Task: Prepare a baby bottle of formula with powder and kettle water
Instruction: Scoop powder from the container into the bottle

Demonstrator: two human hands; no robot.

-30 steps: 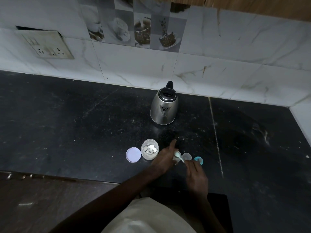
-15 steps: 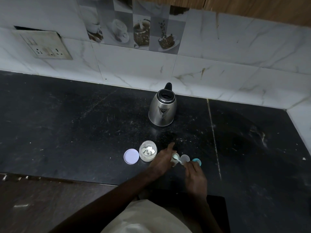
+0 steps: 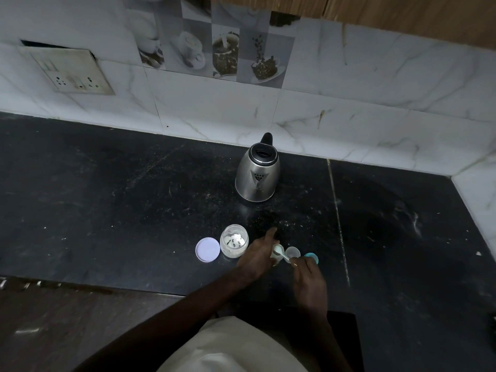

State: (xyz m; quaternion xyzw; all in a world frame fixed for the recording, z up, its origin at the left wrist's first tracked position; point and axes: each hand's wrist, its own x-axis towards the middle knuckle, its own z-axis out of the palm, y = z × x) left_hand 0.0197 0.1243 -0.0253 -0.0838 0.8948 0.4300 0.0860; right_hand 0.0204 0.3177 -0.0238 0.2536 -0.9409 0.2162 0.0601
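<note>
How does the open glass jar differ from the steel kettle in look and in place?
The jar is clear glass, lidless, with white powder inside; the kettle is opaque steel with its black lid on. The jar stands near the left hand; the kettle stands farther back, toward the wall. Both stand upright on the black counter.

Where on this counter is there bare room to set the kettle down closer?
Bare: counter left of the kettle and lid; also right of the seam, past the teal cap. Crowded: the jar, left hand and right hand.

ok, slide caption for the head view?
Left hand steadies bottle; right hand spoons powder in, kettle behind.
</note>
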